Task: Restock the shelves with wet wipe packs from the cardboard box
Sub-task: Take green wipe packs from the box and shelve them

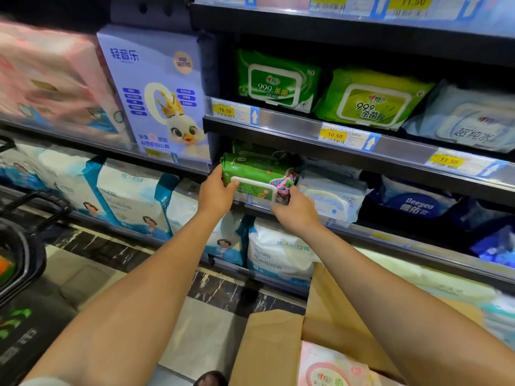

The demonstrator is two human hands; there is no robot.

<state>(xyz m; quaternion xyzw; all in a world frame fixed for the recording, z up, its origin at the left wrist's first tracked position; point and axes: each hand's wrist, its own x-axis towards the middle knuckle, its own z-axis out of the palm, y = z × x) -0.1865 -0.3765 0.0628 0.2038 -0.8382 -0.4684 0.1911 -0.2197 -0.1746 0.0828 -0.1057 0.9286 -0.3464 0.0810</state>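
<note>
A green wet wipe pack [257, 174] with a white flip lid and a cartoon print sits at the left end of the middle shelf [390, 235]. My left hand [216, 195] grips its left end and my right hand [295, 208] holds its lower right corner. Another green pack lies behind it, mostly hidden. The open cardboard box [278, 346] stands on the floor at the bottom right. Inside it lies a pink wipe pack [331, 369].
White wipe packs [331, 196] and a blue pack [418, 201] lie right of the green one. The shelf above holds two green packs [278, 79] and a pale one [471, 118]. A lilac box [158, 93] stands left. A dark basket [19, 246] sits at the far left.
</note>
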